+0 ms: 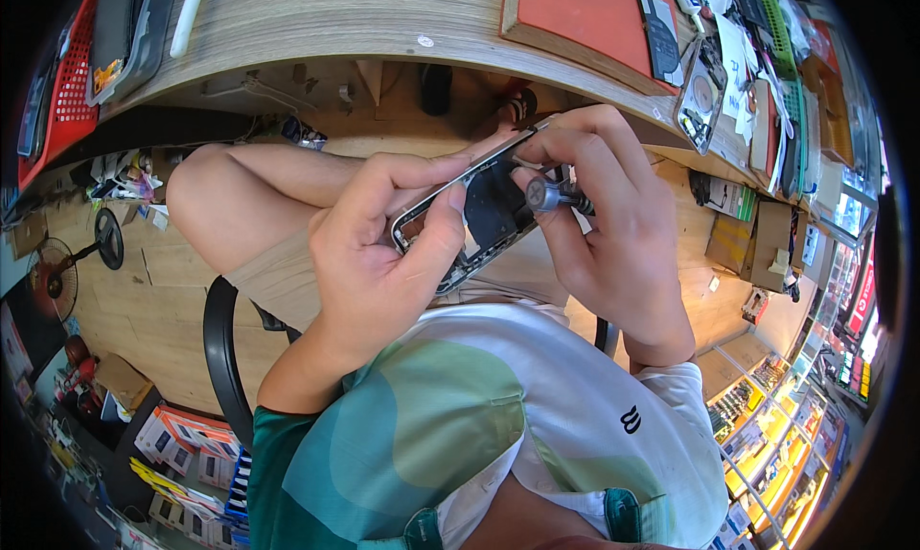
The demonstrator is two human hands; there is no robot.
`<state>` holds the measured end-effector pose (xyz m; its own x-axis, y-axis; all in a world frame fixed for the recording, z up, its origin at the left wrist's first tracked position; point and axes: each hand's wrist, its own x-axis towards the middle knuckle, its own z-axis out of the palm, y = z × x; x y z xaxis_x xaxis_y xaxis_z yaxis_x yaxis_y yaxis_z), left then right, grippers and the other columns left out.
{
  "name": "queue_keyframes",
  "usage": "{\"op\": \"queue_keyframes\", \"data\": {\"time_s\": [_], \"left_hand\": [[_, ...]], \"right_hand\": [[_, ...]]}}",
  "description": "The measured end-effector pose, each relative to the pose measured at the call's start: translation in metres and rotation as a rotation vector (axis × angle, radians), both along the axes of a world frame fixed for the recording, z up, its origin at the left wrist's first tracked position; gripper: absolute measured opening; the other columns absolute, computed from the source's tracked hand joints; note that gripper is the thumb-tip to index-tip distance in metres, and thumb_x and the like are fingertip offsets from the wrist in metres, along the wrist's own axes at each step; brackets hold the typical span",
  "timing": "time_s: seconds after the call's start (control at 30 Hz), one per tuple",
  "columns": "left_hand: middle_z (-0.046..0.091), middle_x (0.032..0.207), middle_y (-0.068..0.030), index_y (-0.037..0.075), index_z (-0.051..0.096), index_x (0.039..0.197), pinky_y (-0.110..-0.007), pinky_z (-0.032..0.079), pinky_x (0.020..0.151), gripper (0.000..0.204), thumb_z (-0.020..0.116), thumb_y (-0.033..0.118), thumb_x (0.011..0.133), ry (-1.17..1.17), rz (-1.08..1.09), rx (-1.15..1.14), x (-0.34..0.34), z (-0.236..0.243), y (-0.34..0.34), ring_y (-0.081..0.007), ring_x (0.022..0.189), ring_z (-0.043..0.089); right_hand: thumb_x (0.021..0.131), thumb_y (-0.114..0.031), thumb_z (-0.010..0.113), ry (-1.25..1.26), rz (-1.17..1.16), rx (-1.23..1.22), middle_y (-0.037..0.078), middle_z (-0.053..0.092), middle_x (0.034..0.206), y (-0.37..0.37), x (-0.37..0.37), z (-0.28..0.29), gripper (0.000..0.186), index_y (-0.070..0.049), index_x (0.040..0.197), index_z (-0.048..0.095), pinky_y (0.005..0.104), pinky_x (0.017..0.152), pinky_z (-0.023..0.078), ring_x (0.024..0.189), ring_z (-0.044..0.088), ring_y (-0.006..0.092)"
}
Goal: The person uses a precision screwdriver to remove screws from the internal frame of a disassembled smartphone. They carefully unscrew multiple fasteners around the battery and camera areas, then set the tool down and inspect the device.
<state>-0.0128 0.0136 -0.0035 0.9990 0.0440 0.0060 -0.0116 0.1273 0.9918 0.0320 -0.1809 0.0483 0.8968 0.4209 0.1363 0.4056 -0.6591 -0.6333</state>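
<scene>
Above my lap I hold an opened smartphone [492, 208] in both hands, tilted with its far end up to the right. Its metal rim and dark inner parts show. My left hand [379, 239] is closed around the near left end, the thumb along the edge. My right hand [613, 219] is closed at the far right end, with thumb and index finger at the rim. Against the right fingers lies a dark tool with a round grey end cap [542, 194], like a small screwdriver. Its tip cannot be made out.
Beyond my knees runs a wooden desk edge [383, 47]. On it lie a red board [585, 33] and an opened device part [702, 95]. A red basket [72, 100] is at the far left. A chair armrest [222, 358] stands by my left arm, lit display cases [776, 454] at the right.
</scene>
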Motion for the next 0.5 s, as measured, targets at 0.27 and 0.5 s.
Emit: {"op": "queue_keyframes", "data": {"time_s": [0.27,0.5], "left_hand": [[0.079,0.109,-0.0117,-0.008,0.068,0.113,-0.021,0.055,0.079,0.016,0.068,-0.005,0.098,-0.011,0.057,-0.031,-0.001,-0.002,-0.005,-0.0036,0.092,0.065],[0.075,0.115,-0.0128,-0.006,0.066,0.118,-0.023,0.053,0.089,0.019,0.069,-0.003,0.100,0.023,-0.021,0.044,-0.006,0.002,-0.002,-0.0116,0.102,0.070]], "right_hand": [[0.083,0.001,0.083,-0.003,-0.030,0.106,0.010,0.064,0.100,0.000,-0.003,-0.011,0.024,0.000,0.104,0.071,0.0317,0.071,0.052,0.085,0.065,0.0221],[0.082,0.010,0.072,0.042,0.011,0.132,0.011,0.062,0.103,-0.002,0.001,-0.015,0.026,0.000,0.106,0.066,0.0365,0.068,0.057,0.082,0.070,0.0277]]}}
